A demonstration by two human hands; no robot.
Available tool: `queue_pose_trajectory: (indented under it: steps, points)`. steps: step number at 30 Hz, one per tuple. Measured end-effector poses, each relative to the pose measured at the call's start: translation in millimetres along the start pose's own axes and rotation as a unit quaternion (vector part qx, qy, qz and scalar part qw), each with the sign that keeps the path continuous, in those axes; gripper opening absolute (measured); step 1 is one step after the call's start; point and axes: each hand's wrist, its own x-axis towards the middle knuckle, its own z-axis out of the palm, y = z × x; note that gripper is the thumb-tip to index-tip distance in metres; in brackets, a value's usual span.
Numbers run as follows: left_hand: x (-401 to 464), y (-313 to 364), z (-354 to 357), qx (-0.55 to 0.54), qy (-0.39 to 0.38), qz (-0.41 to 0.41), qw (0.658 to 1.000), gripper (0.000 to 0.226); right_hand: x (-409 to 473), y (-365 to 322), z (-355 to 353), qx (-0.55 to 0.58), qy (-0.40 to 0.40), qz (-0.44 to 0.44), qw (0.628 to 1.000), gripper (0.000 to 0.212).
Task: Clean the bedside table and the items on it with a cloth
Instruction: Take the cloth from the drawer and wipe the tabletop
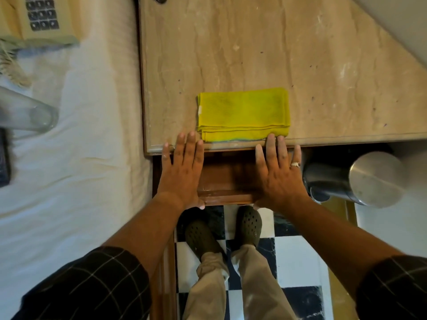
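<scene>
A folded yellow cloth [243, 113] lies near the front edge of the beige marble bedside table [254, 47]. My left hand [182, 172] is held flat, fingers straight, its fingertips at the table's front edge just left of the cloth. My right hand [280, 174], with a ring on one finger, is also flat; its fingertips reach the cloth's front right corner. Both hands hover over the brown wooden front [225, 179] of the table and hold nothing.
On the white bed [92, 146] to the left lie a beige telephone [39, 17], a clear glass [27, 112] on its side and a dark object [4, 158] at the frame edge. A steel bin [360, 179] stands to the right. Below is a checkered floor [293, 262].
</scene>
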Motion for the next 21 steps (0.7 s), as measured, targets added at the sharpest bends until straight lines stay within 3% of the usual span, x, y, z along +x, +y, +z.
queue_pose_trajectory:
  steps: [14, 17, 21]
  points:
    - [13.1, -19.2, -4.4, 0.008, 0.061, 0.044, 0.997, 0.156, 6.6, -0.3, 3.3, -0.011, 0.08, -0.009, 0.997, 0.127]
    - [19.0, -21.7, -9.3, 0.018, 0.072, 0.048, 0.996, 0.145, 14.2, -1.4, -0.2, -0.01, 0.114, 0.006, 0.993, 0.12]
    - [22.7, -18.4, -8.7, 0.006, 0.095, 0.031, 0.995, 0.12, 26.8, 0.1, -13.6, -0.026, 0.159, 0.023, 0.987, 0.093]
